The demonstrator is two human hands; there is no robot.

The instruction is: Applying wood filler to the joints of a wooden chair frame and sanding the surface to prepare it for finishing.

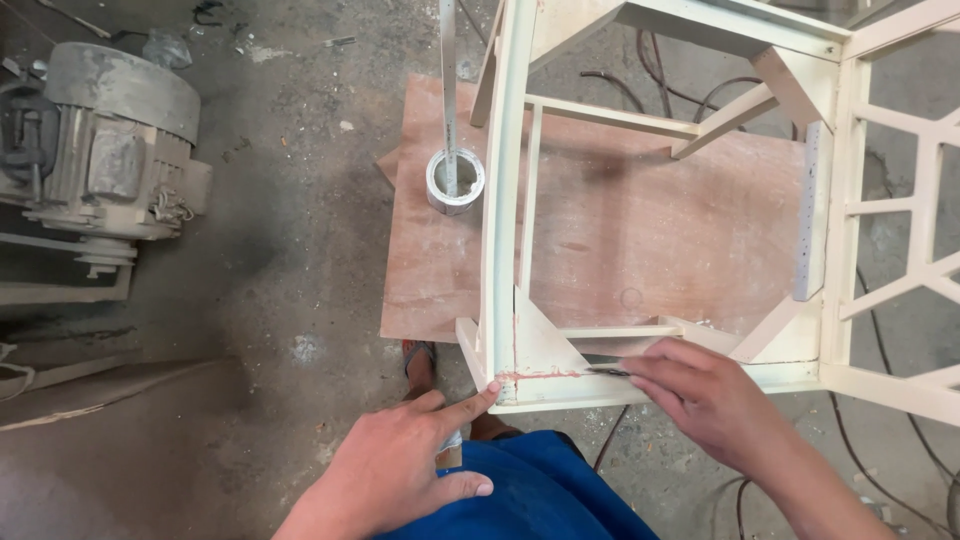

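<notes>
Frame direction: The cream wooden frame [700,200] lies on its side right ahead of my hands, its long rails running away from me towards the top of the view, while the near rail [640,385] runs crosswise under my fingers.
Frame look: Pale cream paint, bare of finish, with triangular corner blocks; a thin red line [540,375] crosses the corner joint between my two hands.
My left hand: My left hand [400,465] holds nothing, fingers spread loosely, the index fingertip pressed on the near corner of the frame.
My right hand: My right hand [700,395] rests on the near rail, fingers drawn narrow round a small dark blade [608,371] that points left along the rail towards the red line.
Under the frame: A reddish plywood sheet [620,230] lies flat on the dusty floor beyond my hands.
Tin: A round grey tin [455,182] stands on the sheet, well ahead of my left hand, with a flat strip upright in it.
Motor: A dusty grey electric motor [110,150] sits far off to the left of my left hand.
</notes>
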